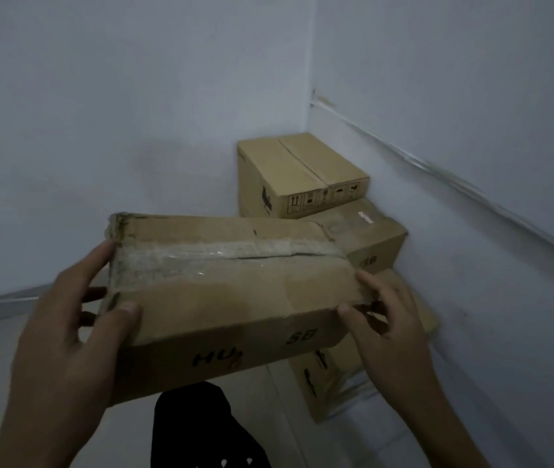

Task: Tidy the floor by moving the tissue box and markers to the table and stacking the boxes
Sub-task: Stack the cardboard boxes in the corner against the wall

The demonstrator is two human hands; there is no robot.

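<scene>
I hold a worn, taped cardboard box (228,292) in the air in front of me. My left hand (73,325) grips its left end, thumb on the top edge. My right hand (390,319) grips its right end, thumb on the near corner. Behind it, in the room's corner, stand other cardboard boxes. A small box with handling symbols (302,173) sits on a wider box (373,238) marked "SB". A lower box (333,376) shows beneath my held box. No tissue box or markers are in view.
Pale walls (133,113) meet in a corner behind the stack. The light floor (5,349) spreads to the left. A dark garment with white marks (201,430) shows at the bottom centre, part of the person.
</scene>
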